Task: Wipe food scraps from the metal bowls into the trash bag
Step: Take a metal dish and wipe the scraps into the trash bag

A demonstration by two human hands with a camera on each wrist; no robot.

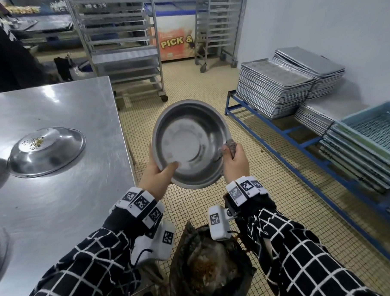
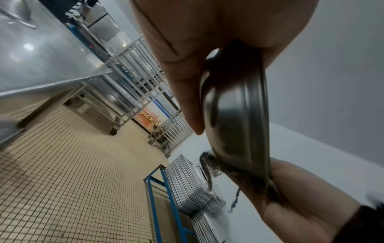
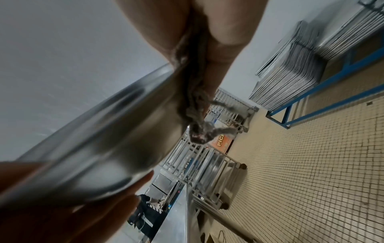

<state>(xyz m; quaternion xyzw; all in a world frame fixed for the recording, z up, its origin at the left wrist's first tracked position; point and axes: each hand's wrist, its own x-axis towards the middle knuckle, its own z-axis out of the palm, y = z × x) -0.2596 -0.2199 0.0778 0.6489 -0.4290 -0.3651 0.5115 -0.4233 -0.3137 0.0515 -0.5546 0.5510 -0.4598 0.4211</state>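
Head view: my left hand (image 1: 156, 179) grips the round steel bowl (image 1: 190, 143) above the dark trash bag (image 1: 208, 268); my right hand (image 1: 233, 160) pinches a frayed grey rag (image 1: 231, 146) at its rim. It looks clean, perhaps; I should tilt it further over the bag before sweeping.

Black sleeves (image 1: 306, 261) with white grid check on both arms. White wristbands (image 1: 245, 189) with black square code tags. White camera boxes (image 1: 218, 223) under wrists, each tagged; thin black cable at left.

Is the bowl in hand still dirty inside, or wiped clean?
Looks clean: the held bowl, tilted toward the camera, shows only bare shiny metal inside, no scraps. Fine residue cannot be told.
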